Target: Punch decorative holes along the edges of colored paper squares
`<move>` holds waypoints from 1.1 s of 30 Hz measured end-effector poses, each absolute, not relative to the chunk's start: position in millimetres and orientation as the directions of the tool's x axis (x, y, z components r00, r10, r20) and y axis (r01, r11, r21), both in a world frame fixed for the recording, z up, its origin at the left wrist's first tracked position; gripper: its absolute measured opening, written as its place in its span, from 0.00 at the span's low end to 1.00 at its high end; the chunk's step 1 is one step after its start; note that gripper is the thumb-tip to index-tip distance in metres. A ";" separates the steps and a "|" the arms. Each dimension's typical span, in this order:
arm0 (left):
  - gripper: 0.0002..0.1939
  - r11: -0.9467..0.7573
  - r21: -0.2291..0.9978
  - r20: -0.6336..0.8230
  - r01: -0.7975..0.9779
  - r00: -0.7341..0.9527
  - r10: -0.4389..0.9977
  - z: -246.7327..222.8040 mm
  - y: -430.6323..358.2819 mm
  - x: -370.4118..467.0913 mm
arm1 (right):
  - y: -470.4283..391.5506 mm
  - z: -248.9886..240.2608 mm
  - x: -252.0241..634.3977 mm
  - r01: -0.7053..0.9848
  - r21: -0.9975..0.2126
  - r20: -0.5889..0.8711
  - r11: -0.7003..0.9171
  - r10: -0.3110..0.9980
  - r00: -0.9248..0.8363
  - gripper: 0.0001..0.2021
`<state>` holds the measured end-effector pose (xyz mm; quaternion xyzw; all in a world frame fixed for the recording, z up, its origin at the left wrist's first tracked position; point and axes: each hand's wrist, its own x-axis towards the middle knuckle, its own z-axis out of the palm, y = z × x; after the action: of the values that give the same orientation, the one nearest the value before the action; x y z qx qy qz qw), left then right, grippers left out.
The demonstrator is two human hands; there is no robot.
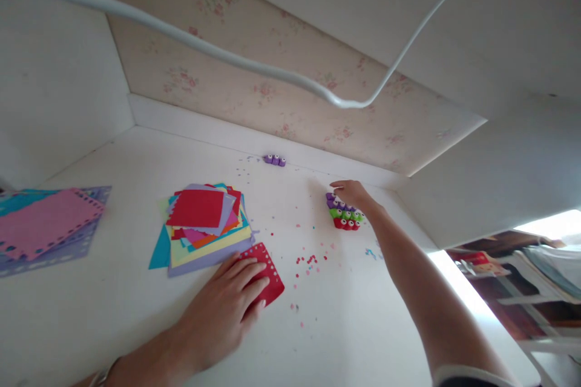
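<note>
My left hand lies flat with fingers spread on a small red sheet that has a row of punched holes. Over at the right, my right hand reaches to the back of a cluster of small eyed pieces in purple, green and red; its fingers touch or hover over the purple ones, and whether they grip one is unclear. Three more purple pieces stand near the back edge. A pile of coloured paper, topped by a red sheet, lies beyond my left hand.
Pink punched paper lies over purple and blue sheets at the far left. Red and pink paper bits are scattered mid-table, with blue bits farther right. A white cable crosses overhead. Shelves with items stand at the right.
</note>
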<state>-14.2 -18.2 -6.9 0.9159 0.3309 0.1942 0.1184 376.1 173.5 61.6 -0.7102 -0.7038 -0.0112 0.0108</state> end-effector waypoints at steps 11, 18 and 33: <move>0.18 -0.684 0.365 0.314 0.631 0.609 0.729 -1.4 -21.6 -18.3 | 251.5 34.2 245.4 0.967 -0.089 0.103 0.240 0.968 -0.231 0.25; 0.30 -0.529 0.339 0.276 0.778 0.456 0.846 -3.9 -15.6 -25.2 | 274.7 27.2 228.6 0.960 -0.103 0.074 0.260 0.965 -0.253 0.20; 0.17 -0.588 0.505 0.367 0.631 0.460 0.809 -1.5 -14.1 -29.5 | 83.9 13.5 263.8 0.851 -0.416 0.237 0.321 0.942 -0.239 0.11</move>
<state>-29.5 -14.1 -1.5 0.8409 0.4281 0.2948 0.1504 263.8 83.9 13.5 -0.5739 -0.7807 0.1005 0.2258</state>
